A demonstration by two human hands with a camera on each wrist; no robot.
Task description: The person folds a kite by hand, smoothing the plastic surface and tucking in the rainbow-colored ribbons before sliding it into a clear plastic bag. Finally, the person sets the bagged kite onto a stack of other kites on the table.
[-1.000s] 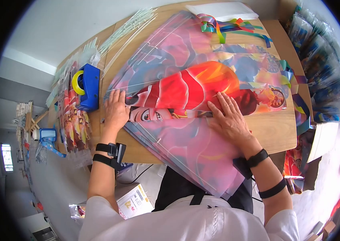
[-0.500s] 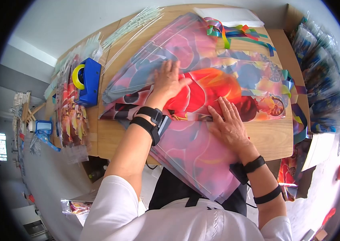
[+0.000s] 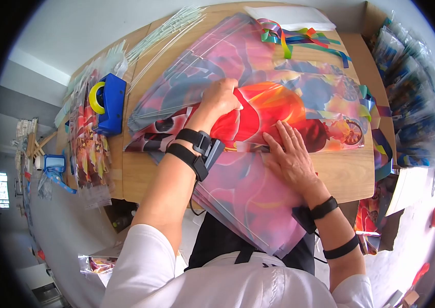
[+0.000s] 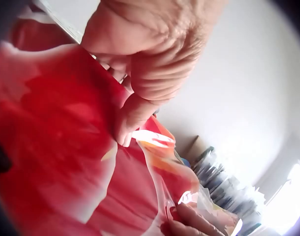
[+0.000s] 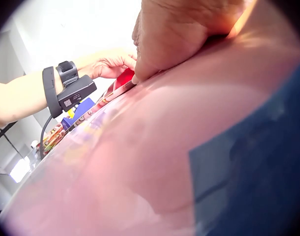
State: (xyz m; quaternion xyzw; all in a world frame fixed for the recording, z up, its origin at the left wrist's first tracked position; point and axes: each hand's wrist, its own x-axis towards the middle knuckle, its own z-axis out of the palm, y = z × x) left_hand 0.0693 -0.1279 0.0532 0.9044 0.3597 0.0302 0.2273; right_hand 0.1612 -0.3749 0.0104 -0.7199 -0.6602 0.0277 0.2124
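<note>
While the left hand [image 3: 221, 97] pinches the red sheet [image 3: 251, 120] and the right hand [image 3: 293, 159] presses it with straight fingers, it lies on the table [image 3: 348, 172] over pink sheets [image 3: 238, 182], seemingly partly folded, its bulging middle apparently left to flatten.

I worked in what looked like a workshop: sticks [image 3: 171, 33] lay beyond my left hand [image 3: 218, 100], a tape dispenser [image 3: 115, 102] stood left of it, ribbons [image 3: 285, 49] lay beyond my right hand [image 3: 295, 161], with massed bagged goods [image 3: 412, 92] to its right.
</note>
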